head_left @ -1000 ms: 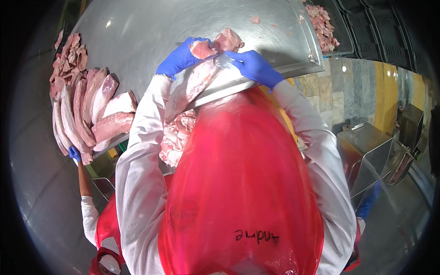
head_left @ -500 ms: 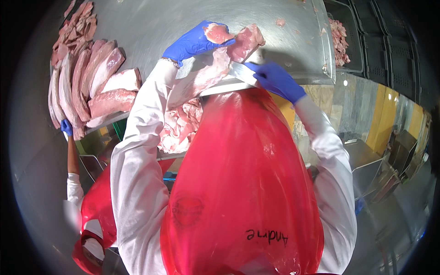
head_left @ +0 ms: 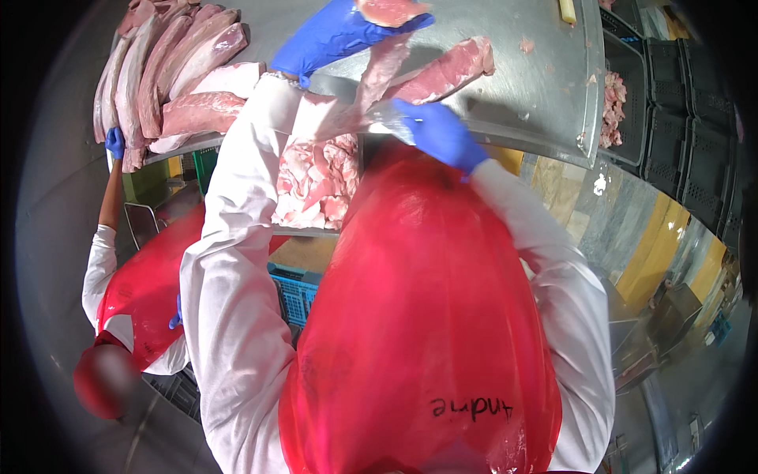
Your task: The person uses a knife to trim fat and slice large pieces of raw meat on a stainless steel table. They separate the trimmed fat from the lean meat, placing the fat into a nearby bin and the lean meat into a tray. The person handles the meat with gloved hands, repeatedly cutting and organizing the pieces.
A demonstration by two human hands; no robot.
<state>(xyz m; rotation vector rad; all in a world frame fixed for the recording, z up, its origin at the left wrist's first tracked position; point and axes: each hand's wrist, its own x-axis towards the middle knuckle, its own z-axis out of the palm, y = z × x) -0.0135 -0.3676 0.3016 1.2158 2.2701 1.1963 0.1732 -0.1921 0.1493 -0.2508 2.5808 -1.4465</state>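
Observation:
My left hand, in a blue glove, is closed on a piece of pink meat near the far part of the metal table. From under it a pale strip of meat runs down toward the table's near edge. My right hand, also blue-gloved, is closed around a knife; its blade is smeared by motion and points left across the strip's lower end. Just beyond the right hand, a longer pink cut of meat lies on the table. The knife's handle is hidden in the glove.
Several long meat slabs are piled at the left, with a co-worker's gloved hand at their near end. Below the table edge sits a container of trimmings. Dark crates stand at the right, beside a bin of meat scraps.
My left hand has moved up and away with its meat. The right hand has shifted left and slightly nearer. The pink cut now lies apart from the left hand, farther right.

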